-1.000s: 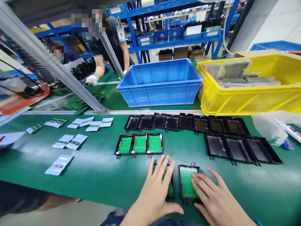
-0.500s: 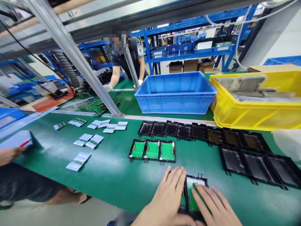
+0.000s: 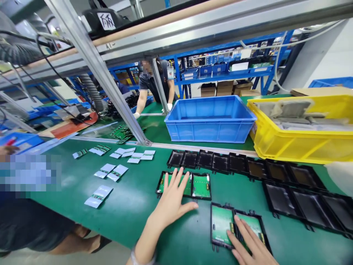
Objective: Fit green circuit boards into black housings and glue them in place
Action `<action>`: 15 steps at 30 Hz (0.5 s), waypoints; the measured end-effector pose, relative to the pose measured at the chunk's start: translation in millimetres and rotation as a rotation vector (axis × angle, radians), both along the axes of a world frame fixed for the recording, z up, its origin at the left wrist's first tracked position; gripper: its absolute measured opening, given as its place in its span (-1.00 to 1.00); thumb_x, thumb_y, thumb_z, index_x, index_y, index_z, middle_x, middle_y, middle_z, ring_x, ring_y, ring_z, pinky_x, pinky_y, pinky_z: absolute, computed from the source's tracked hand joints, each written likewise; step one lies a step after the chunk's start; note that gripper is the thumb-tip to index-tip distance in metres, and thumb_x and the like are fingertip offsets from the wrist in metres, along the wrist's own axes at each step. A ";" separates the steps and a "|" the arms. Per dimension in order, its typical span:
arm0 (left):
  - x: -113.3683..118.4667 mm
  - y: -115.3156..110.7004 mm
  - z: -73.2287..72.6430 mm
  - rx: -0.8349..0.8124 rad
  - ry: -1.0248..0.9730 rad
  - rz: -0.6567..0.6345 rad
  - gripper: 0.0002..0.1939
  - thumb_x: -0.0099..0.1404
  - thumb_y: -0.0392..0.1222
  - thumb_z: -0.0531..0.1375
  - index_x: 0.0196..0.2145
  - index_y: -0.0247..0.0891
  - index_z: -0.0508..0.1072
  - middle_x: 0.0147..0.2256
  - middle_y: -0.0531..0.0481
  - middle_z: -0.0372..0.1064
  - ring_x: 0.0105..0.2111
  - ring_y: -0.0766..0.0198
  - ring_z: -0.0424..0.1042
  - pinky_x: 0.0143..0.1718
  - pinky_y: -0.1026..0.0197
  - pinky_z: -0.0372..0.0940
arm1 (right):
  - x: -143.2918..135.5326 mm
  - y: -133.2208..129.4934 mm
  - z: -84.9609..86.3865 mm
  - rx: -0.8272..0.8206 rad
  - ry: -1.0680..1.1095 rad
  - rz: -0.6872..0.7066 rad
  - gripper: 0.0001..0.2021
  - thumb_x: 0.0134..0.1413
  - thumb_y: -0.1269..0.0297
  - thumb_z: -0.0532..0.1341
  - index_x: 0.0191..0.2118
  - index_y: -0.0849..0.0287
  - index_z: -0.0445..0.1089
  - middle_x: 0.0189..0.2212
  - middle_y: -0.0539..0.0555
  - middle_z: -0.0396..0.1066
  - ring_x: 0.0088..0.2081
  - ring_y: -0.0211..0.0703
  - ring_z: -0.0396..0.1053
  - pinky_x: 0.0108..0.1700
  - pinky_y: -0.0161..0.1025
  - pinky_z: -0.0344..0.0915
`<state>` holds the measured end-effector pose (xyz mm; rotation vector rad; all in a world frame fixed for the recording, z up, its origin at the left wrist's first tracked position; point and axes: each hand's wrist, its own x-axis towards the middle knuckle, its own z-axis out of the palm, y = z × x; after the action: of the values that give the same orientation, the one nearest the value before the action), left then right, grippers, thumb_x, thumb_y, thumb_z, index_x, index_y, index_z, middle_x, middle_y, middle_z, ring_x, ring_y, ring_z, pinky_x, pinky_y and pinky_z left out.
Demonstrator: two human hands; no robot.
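Observation:
My left hand (image 3: 172,200) is spread over the row of black housings with green boards (image 3: 201,185), its fingers covering the left and middle ones; whether it touches them I cannot tell. Nearer me lie two more housings with green boards, a left one (image 3: 221,222) and a right one (image 3: 248,222). Across the right one rests my right hand (image 3: 252,243), fingers apart and holding nothing. A row of black housings without boards (image 3: 220,162) runs along the back, and more such housings (image 3: 306,200) lie at the right.
A blue bin (image 3: 211,127) and a yellow bin (image 3: 303,145) stand behind the housings. White packets with small boards (image 3: 99,196) lie at left. A metal post (image 3: 110,81) rises behind them. One person is at far left, another across the table.
My left hand has moved from the near housings up and left to the row behind. The right hand stays at the near pair. The camera view has shifted.

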<state>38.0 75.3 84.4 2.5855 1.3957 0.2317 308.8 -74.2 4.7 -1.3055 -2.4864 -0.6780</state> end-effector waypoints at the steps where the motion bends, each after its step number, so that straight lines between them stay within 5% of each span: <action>1: -4.3 2.8 0.1 0.000 0.008 0.018 0.00 0.25 0.39 0.10 0.41 -0.22 -0.16 0.41 -0.36 -0.32 0.41 -0.18 -0.39 0.31 -0.45 -0.32 | 3.9 3.0 3.7 -0.014 0.008 -0.030 -0.61 0.35 0.23 0.02 0.14 0.21 0.43 0.18 0.41 0.31 0.09 0.20 0.41 -0.14 -0.20 0.54; 7: -35.2 22.4 0.2 -0.092 -0.029 0.274 0.09 0.14 0.38 0.23 0.39 -0.28 -0.07 0.40 -0.42 -0.31 0.39 -0.32 -0.38 0.27 -0.51 -0.39 | 12.1 38.8 20.9 -0.027 0.132 -0.196 -0.55 0.41 0.20 -0.09 0.04 0.15 0.53 0.20 0.37 0.27 0.07 0.23 0.41 -0.15 -0.06 0.55; 11: -56.7 29.9 -1.9 -0.169 -0.103 0.331 0.18 0.15 0.31 0.23 0.40 -0.45 -0.25 0.39 -0.54 -0.31 0.39 -0.26 -0.28 0.30 -0.32 -0.06 | 13.5 65.7 28.3 -0.083 0.175 -0.174 -0.54 0.43 0.18 -0.10 0.04 0.15 0.53 0.21 0.38 0.26 0.09 0.20 0.38 -0.08 -0.02 0.51; 15: -66.8 32.1 -8.8 -0.232 -0.195 0.281 0.17 0.16 0.24 0.23 0.41 -0.41 -0.33 0.41 -0.41 -0.28 0.39 -0.09 -0.15 0.28 -0.05 0.12 | 11.0 81.0 32.1 -0.139 0.196 -0.142 -0.56 0.43 0.20 -0.08 0.05 0.16 0.52 0.22 0.38 0.23 0.11 0.18 0.36 -0.03 -0.04 0.49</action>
<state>-28.9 107.4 75.6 2.1184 1.6028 0.3310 319.8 6.8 36.7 -1.5310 -2.3349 -0.3898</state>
